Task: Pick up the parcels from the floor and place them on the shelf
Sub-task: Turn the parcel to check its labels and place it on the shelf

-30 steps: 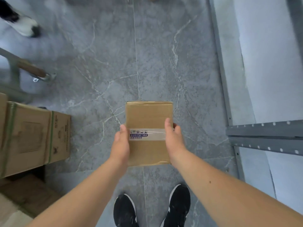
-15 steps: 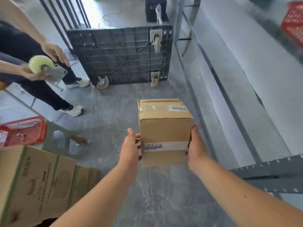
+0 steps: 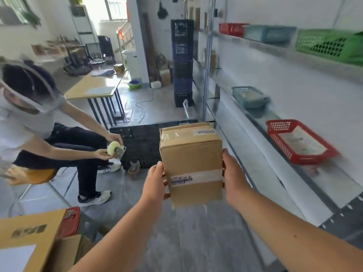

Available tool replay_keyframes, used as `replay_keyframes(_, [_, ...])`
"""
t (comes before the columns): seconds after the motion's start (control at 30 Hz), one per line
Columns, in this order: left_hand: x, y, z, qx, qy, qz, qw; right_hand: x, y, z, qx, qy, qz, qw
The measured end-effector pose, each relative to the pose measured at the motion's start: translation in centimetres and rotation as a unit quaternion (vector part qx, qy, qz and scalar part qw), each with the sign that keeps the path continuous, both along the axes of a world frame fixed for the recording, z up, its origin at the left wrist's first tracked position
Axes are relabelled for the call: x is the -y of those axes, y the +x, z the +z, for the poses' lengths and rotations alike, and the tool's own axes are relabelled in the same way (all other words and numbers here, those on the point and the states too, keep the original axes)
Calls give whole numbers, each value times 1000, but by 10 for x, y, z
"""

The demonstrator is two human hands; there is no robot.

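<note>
1. the parcel (image 3: 191,163) is a brown cardboard box. it is up in the air, off the floor, in the middle of the view.
2. the left hand (image 3: 155,181) grips the box at its 9 o'clock side, with fingers curled on the edge. the right hand (image 3: 233,179) holds the 3 o'clock side. its far fingers are hidden behind the box.
3. the box looks stiff, with flat sides and sharp corners. i think it is not very heavy, as the arms hold it far out. the cardboard looks dry and not slippery.
4. two hands on the two sides, low down, looks like a good hold.
5. the shelf (image 3: 337,183) is at 3 o'clock from the box. a red basket (image 3: 300,142) sits on it.
6. a white tape band (image 3: 196,178) goes round the box. it has small blue print, too small to read.
7. a small sticker (image 3: 204,132) is on top. i cannot read it either.
</note>
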State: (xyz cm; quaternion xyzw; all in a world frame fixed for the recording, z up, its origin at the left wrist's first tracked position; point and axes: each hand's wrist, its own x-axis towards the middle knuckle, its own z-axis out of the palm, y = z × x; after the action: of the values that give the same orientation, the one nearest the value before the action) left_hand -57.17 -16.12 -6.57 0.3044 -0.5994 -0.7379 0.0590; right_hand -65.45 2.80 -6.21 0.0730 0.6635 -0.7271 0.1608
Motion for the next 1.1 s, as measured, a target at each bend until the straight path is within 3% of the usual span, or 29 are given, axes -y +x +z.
replay_keyframes(0.3, [-8,20,146,-79,19,-7,997,-1,30,157,-67,-29,-31,997])
replay_keyframes(0.57, [-5,32,279,-172,-53,-35,983,-8,41,275,-149,-69,-40,986])
replay_keyframes(0.87, [4,36,367,-204,-99,-27,973,-12,44,359,-195,-126,-16,972])
replay_keyframes(1.1, [6,38,415,-242,-109,1,964,-19,35,398,-248,-116,16,962])
